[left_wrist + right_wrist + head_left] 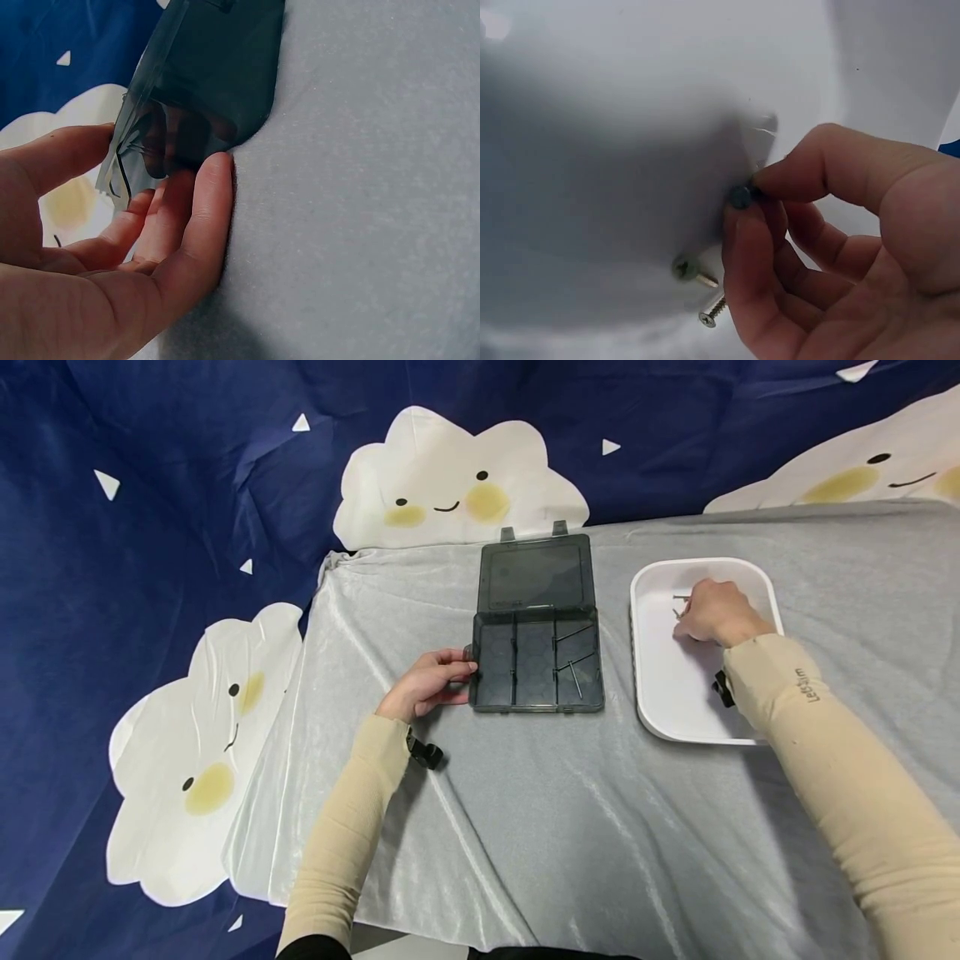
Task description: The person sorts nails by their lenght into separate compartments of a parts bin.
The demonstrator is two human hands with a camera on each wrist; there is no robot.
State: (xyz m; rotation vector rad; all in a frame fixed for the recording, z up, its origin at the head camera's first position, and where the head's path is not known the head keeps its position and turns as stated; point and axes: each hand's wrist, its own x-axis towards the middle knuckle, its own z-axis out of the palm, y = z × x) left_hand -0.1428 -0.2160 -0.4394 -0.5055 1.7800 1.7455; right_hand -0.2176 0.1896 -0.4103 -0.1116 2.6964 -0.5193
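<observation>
My left hand (pixel 435 681) holds a dark translucent compartment box (pixel 495 664) at its left side, thumb at the top edge and fingertips along the side wall. The box's lid (pixel 536 572) is folded back away from me. Several long dark nails or screws (pixel 575 679) lie in the right compartment. Over at the right, my right hand (pixel 716 614) reaches into a white bin (pixel 678 710). Thumb and index finger pinch a small dark screw (pixel 740 196); only its round head shows clearly. A screw (pixel 709 319) and another with a greenish-looking head (pixel 684 268) lie below the fingers.
Grey velvety cloth (pixel 540 827) covers the table under the box and bin. Behind it hangs a dark blue curtain (pixel 247 410) with cloud faces. The bin's raised wall (pixel 636 652) stands between the bin floor and the compartment box.
</observation>
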